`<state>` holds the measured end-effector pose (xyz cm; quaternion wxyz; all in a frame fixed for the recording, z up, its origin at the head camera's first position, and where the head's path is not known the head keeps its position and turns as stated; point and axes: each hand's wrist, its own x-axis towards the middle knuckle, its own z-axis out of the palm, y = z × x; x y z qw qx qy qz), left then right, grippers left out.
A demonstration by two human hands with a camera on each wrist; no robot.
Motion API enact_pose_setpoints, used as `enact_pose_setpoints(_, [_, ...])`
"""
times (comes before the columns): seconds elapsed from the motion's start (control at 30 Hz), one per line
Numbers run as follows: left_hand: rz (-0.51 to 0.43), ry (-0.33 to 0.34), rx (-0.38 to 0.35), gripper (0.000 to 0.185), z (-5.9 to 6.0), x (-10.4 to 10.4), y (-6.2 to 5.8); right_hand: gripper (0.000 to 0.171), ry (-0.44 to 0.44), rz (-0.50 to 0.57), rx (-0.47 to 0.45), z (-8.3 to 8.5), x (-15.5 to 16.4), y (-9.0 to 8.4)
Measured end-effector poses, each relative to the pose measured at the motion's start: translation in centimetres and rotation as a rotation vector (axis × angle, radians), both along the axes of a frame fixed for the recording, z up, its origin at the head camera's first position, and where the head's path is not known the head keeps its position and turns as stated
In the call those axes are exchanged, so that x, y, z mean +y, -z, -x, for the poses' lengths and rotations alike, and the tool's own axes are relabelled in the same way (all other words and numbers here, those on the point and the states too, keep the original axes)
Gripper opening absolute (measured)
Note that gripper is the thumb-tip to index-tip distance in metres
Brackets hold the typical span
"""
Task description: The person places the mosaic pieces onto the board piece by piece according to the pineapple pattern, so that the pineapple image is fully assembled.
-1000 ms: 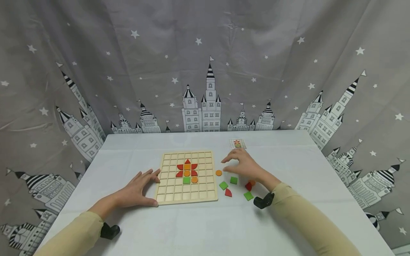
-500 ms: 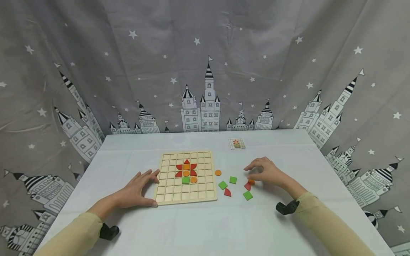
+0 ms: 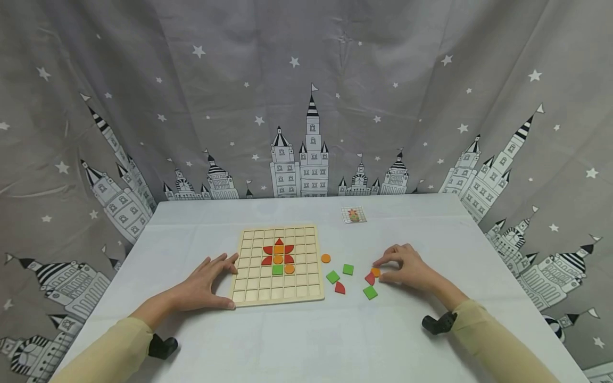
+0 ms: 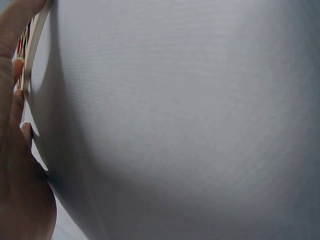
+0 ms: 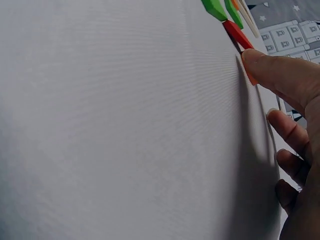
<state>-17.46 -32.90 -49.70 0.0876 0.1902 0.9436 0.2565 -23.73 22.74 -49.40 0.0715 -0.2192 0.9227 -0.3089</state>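
A square wooden grid board (image 3: 306, 292) lies on the table. Red petal-like pieces (image 3: 289, 259), an orange square, orange discs and a green square (image 3: 278, 269) form a pattern in its cells. My left hand (image 3: 203, 284) rests along the board's left edge, thumb at the near corner and fingers spread. Right of the board, my right hand (image 3: 412, 271) pinches an orange disc (image 3: 376, 272) between thumb and index finger at table level. In the right wrist view the thumb covers part of the disc (image 5: 251, 76), beside a red piece (image 5: 237, 34).
Loose green squares (image 3: 348, 269), a red quarter-circle (image 3: 340, 288) and another orange disc (image 3: 325, 258) lie between the board and my right hand. A small pattern card (image 3: 353, 215) lies farther back. Behind the white table (image 3: 306, 340) hangs a grey castle-print curtain (image 3: 306, 69).
My right hand has moved right and nearer from beside the pattern card, then lowered and closed its thumb and index finger on the orange disc. My left hand has stayed at the board.
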Motion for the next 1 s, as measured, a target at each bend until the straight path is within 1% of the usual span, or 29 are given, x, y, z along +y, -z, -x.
enact_pose_setpoints(0.13, [-0.004, -0.002, -0.003, 0.081, 0.0, 0.0, 0.0, 0.029, 0.022, 0.016, -0.003, -0.2, -0.1, 0.3])
enact_pose_setpoints(0.33, [-0.005, -0.001, -0.008, 0.081, -0.1, 0.1, -0.1, 0.026, 0.018, 0.015, 0.027, -0.1, 0.0, 0.8])
enact_pose_setpoints(0.73, [-0.012, 0.007, -0.005, 0.080, -0.2, 0.0, -0.2, 0.023, 0.021, 0.028, 0.094, -0.2, -0.2, 1.1])
enact_pose_setpoints(1.0, [-0.011, 0.001, -0.007, 0.080, -0.2, 0.1, -0.2, 0.020, 0.026, 0.034, 0.109, -0.2, -0.4, 1.2])
